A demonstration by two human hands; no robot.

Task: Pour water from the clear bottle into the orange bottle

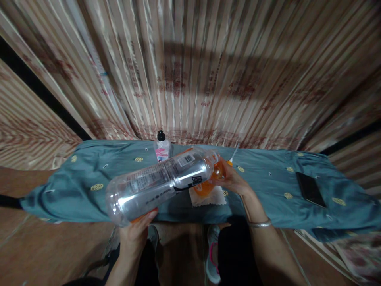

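A large clear plastic bottle (pixel 160 184) with a printed silver label lies tilted across the view, its base at the lower left and its neck at the upper right. My left hand (pixel 138 228) supports the base end from below, thumb showing along the side and other fingers hidden. At the neck, my right hand (pixel 230 176) is closed around the mouth end, where a shiny orange see-through piece (pixel 218 170) shows; its kind is unclear. Just under the neck, another orange see-through object (pixel 203 188), partly hidden, rests on a white scalloped cloth (pixel 218 196).
Behind the bottle stands a small clear bottle (pixel 162 147) with a black cap and pink label. A thin pale stick-like item with a yellow end (pixel 230 162) lies past my right hand. A black phone (pixel 310 189) rests at right on the teal cloth (pixel 264 198). Striped curtains (pixel 190 79) hang behind.
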